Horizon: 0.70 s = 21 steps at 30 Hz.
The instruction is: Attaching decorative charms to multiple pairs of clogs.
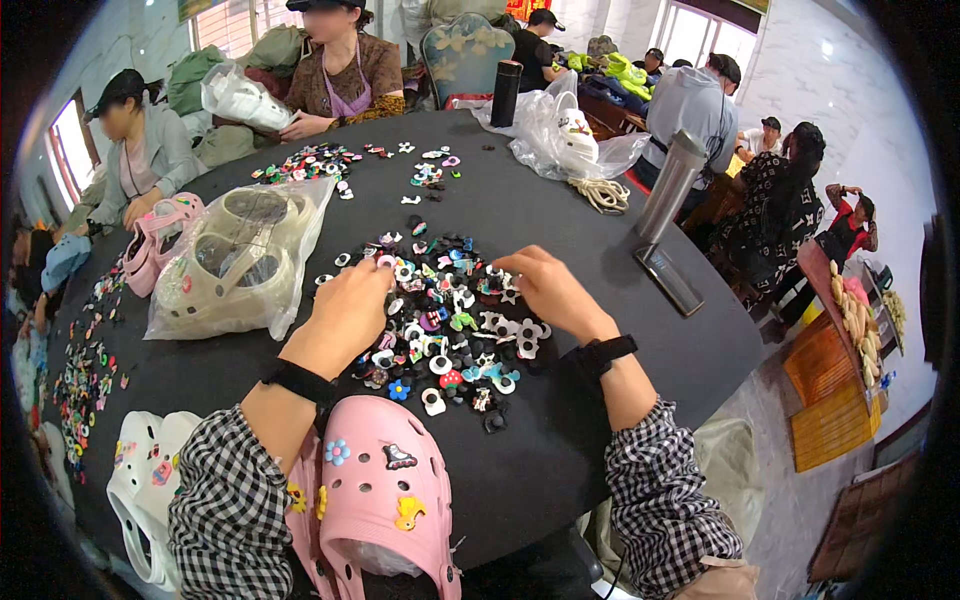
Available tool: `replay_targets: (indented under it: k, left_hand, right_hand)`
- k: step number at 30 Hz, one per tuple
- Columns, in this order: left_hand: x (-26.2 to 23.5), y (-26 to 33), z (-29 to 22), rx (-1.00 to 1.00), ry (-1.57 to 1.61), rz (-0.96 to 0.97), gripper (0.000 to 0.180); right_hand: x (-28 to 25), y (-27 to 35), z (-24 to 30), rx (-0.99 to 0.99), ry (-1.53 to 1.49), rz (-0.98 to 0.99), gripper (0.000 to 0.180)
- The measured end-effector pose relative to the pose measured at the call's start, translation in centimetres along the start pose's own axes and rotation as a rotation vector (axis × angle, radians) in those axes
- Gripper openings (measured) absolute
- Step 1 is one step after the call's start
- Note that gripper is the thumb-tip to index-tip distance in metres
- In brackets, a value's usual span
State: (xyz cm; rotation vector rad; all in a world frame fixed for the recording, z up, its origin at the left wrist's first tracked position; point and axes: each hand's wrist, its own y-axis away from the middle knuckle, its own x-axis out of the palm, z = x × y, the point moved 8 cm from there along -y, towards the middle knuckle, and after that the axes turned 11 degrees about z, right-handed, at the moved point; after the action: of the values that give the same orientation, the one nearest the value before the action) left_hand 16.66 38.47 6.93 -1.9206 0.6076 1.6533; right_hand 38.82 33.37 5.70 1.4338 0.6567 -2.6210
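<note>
Charms (440,340) lie in a loose heap mid-bench (560,430), between both hands: small, flat, brightly coloured pieces, many with dark round backs turned up. Among them show a red mushroom (451,379) with white spots, a blue flower (399,390) with a yellow centre and several white flower shapes. The left hand (350,310) has its fingertips at the heap's upper left; the right hand (555,290) reaches into its upper right edge. Whether either grip is closed on a charm, I cannot tell. A clear bag (320,208) beyond the left forearm holds pale clogs (235,255); another clear bag (538,152), at the far edge, lies around a white clog (577,135). Nearest the person, a pink clog (375,490) carries a blue flower, a roller skate and a yellow figure.
</note>
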Motion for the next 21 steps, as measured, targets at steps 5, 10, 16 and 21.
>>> replay_targets:
  k: [5,10,16,21]
  left_hand:
    - [0.0,0.1,1.2,-0.11,-0.043,0.015,0.023]
    - [0.4,-0.2,2.4,-0.186,0.003,0.06,0.024]
    - [0.9,-0.1,3.1,-0.246,-0.01,0.106,0.032]
    - [1.2,0.1,3.4,-0.287,-0.068,0.277,0.034]
  right_hand:
    - [1.6,-0.2,1.1,0.034,0.178,0.15,0.034]
    - [0.9,0.4,-0.4,0.15,0.09,0.207,0.028]
    - [0.1,0.9,-0.7,0.242,-0.096,0.202,0.021]
    - [0.1,1.0,-0.2,0.18,-0.166,0.235,0.018]
